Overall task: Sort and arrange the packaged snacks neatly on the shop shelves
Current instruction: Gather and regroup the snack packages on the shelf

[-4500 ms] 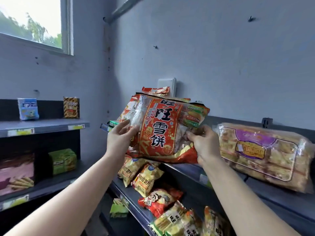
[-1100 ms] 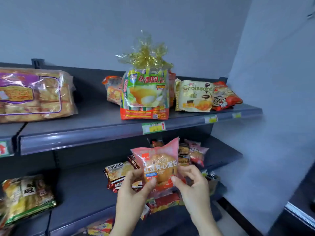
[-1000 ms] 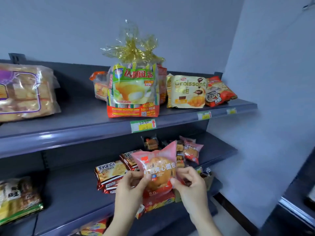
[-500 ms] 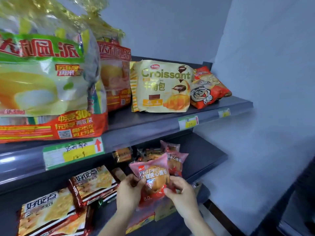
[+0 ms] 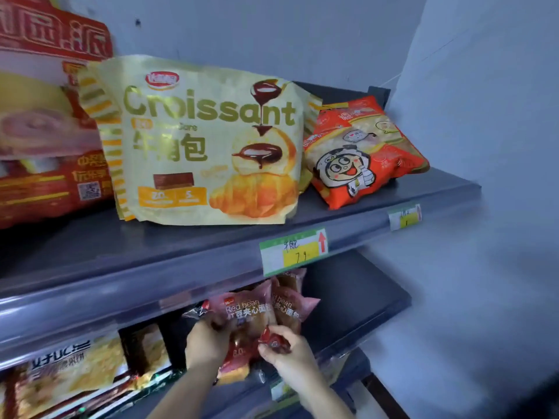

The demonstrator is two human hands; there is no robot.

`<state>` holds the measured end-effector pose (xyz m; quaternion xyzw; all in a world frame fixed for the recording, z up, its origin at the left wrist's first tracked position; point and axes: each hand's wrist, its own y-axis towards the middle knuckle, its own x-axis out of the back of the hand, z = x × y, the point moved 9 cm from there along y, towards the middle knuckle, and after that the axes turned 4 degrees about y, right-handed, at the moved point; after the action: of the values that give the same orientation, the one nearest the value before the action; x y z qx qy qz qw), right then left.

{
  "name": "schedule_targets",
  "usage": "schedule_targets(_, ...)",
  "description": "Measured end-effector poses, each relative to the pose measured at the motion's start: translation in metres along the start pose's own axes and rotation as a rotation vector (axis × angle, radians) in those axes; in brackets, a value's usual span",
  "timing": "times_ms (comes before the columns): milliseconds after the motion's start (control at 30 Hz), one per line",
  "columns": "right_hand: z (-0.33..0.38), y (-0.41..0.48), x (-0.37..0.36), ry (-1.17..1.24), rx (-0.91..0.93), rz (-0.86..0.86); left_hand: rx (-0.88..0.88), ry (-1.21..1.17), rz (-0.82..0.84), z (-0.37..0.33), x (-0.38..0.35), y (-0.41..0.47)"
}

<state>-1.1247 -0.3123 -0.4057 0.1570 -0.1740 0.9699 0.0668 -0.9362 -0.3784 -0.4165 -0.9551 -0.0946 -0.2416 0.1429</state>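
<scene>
While left hand (image 5: pixel 208 344) and right hand (image 5: pixel 292 353) clamp the bun packet (image 5: pixel 248 313), grey shelf (image 5: pixel 348 297) stands beside pale wall (image 5: pixel 490 116).

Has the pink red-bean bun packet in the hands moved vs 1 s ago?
Yes. The pink plastic red-bean bun packet moved inward, from in front of the dark grey metal shelf to beside the matching pink packet standing on it.
</scene>
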Motion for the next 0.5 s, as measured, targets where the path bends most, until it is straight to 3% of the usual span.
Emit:
schedule_targets(233,-0.004,0.054,0.015,-0.097,0.044,0.183,0.065,0.066,-0.104,-0.018,-0.026,0.009)
schedule_targets(367,-0.011,0.072,0.014,-0.143,0.064,0.263,0.039,0.054,-0.064,-0.027,-0.047,0.005)
schedule_targets(500,-0.01,0.074,0.021,-0.213,0.094,0.286,0.046,0.063,-0.123,-0.027,-0.037,-0.011)
